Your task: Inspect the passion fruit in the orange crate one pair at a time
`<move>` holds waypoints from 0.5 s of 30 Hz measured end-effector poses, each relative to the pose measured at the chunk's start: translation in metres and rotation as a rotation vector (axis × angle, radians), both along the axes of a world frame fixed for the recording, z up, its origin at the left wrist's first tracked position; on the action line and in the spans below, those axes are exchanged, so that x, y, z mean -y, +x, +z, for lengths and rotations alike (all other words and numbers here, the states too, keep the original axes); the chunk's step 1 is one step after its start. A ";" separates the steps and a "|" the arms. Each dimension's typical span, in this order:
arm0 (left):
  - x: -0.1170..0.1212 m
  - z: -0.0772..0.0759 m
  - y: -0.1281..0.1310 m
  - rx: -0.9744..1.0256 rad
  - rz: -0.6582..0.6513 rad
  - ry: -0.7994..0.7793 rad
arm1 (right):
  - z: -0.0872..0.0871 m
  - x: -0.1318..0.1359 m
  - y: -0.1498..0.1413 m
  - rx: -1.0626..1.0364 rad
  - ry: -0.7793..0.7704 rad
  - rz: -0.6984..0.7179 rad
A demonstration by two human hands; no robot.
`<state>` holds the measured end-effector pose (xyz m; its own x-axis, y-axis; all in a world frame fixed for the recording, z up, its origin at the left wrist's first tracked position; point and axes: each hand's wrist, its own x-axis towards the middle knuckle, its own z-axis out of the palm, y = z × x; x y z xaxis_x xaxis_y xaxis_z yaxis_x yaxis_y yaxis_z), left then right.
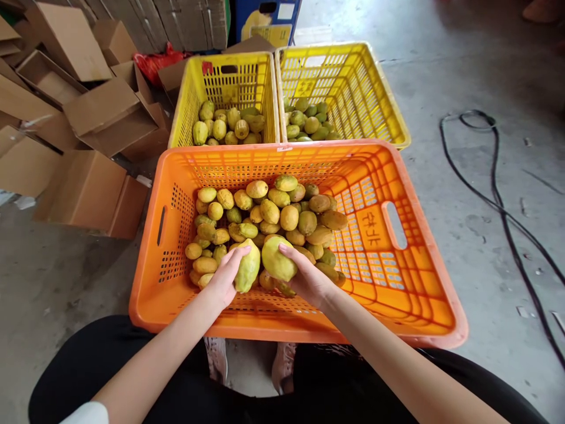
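Observation:
A big orange plastic crate [397, 294] sits on the floor in front of my knees, holding a heap of several yellow-green fruits [282, 215] piled toward its left side. My left hand [225, 274] is closed around one yellow-green fruit [248, 268] near the crate's front. Right beside it, my right hand [309, 277] grips a second, rounder yellow fruit [277, 259]. The two held fruits almost touch, just above the pile.
Two yellow crates stand behind the orange one: the left yellow crate [185, 100] holds yellow fruits, the right yellow crate [379, 100] greener ones. Flattened and open cardboard boxes [88, 188] crowd the left. A black cable [498, 200] snakes over the concrete floor at right.

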<state>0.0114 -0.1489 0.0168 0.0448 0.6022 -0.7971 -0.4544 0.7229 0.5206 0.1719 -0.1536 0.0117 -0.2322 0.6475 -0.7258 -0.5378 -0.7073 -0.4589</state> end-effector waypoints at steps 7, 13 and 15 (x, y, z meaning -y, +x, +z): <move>-0.002 0.000 0.000 0.063 0.073 -0.099 | 0.003 -0.002 0.002 -0.011 -0.060 -0.024; -0.003 0.000 -0.001 0.013 0.066 -0.122 | 0.001 -0.002 0.002 -0.010 -0.066 -0.001; -0.002 0.000 -0.002 0.002 0.024 -0.094 | 0.000 -0.001 0.001 -0.007 -0.044 0.012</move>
<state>0.0099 -0.1473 0.0170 0.0331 0.5255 -0.8502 -0.4735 0.7574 0.4497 0.1727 -0.1530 0.0115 -0.2452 0.6119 -0.7519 -0.5325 -0.7331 -0.4230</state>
